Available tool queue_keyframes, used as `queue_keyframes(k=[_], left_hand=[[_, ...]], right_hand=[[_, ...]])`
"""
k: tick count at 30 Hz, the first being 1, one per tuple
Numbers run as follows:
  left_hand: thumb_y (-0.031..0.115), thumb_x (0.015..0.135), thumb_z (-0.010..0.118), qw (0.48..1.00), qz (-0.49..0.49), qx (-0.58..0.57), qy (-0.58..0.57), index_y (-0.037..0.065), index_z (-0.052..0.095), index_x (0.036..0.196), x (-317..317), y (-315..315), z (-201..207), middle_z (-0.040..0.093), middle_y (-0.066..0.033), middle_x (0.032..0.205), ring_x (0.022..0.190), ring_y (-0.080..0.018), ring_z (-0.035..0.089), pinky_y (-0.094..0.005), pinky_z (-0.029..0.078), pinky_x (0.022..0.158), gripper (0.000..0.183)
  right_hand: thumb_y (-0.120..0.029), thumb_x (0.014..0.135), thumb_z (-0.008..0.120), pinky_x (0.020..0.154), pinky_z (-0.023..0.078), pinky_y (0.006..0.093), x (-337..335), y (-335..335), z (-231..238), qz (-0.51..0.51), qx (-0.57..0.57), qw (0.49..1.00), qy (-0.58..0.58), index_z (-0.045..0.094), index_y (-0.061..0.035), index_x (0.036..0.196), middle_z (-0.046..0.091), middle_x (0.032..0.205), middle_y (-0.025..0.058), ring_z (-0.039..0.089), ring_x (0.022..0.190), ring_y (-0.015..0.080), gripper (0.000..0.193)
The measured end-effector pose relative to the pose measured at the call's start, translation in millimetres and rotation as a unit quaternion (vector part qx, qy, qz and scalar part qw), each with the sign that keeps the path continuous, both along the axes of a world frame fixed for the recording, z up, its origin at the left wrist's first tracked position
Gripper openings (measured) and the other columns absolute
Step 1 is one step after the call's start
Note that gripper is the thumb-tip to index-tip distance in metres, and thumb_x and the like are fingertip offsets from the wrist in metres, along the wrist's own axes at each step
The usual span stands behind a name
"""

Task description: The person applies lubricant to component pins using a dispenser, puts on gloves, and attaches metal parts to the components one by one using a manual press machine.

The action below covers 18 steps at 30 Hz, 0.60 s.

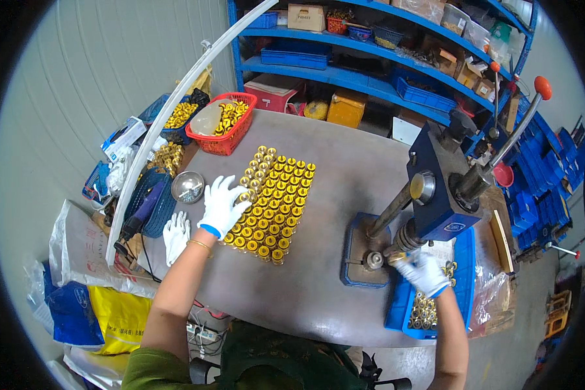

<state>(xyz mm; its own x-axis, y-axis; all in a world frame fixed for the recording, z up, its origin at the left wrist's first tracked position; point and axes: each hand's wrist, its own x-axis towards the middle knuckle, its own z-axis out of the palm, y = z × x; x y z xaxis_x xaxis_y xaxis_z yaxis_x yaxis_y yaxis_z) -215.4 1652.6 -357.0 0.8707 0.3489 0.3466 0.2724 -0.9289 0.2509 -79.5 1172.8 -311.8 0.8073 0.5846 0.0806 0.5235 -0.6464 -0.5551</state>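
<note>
Several small round brass-coloured parts [266,221] stand in close rows on the grey table [344,169]. Over the left edge of these rows is my white-gloved left hand [221,207], its fingers spread and the fingertips near the parts. My white-gloved right hand [426,273] is at the blue lever press [445,188], just right of the press base [364,273]. Its fingers are closed around a small brass-coloured part [396,258], mostly covered by the glove. Under that hand, a blue tray [400,305] holds more brass parts.
A red basket [240,133] of yellow-and-black parts stands at the table's far left. Nearer are a metal bowl [188,187], a loose white glove [176,238] and a purple power tool [146,208]. The press lever [517,127] rises at right. Blue shelves [364,81] stand behind.
</note>
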Motion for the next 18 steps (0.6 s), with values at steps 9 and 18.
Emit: queue_keyframes(k=[9,18], left_hand=[[0.037,0.080,0.066,1.000,0.007,0.007,0.023,0.023,0.064,0.114,-3,2,-15,0.044,-0.0104,0.138,0.133,-0.0359,0.030,-0.0606,0.018,0.108,0.037],[0.056,0.083,0.056,0.994,0.026,0.045,0.096,0.022,0.056,0.130,-8,-6,-14,0.042,-0.0122,0.141,0.134,-0.0357,0.030,-0.0590,0.017,0.109,0.058]], right_hand=[[-0.039,0.079,0.067,0.066,0.050,0.0444,1,27,-15,0.052,-0.076,0.996,0.014,0.067,-0.0010,0.074,0.064,0.071,0.0211,0.063,0.069,0.0373,0.038],[-0.047,0.094,0.048,0.101,0.038,0.0396,23,35,221,0.072,0.713,0.637,0.285,0.048,-0.0015,0.129,0.056,0.124,0.0116,0.054,0.112,0.0231,0.057]])
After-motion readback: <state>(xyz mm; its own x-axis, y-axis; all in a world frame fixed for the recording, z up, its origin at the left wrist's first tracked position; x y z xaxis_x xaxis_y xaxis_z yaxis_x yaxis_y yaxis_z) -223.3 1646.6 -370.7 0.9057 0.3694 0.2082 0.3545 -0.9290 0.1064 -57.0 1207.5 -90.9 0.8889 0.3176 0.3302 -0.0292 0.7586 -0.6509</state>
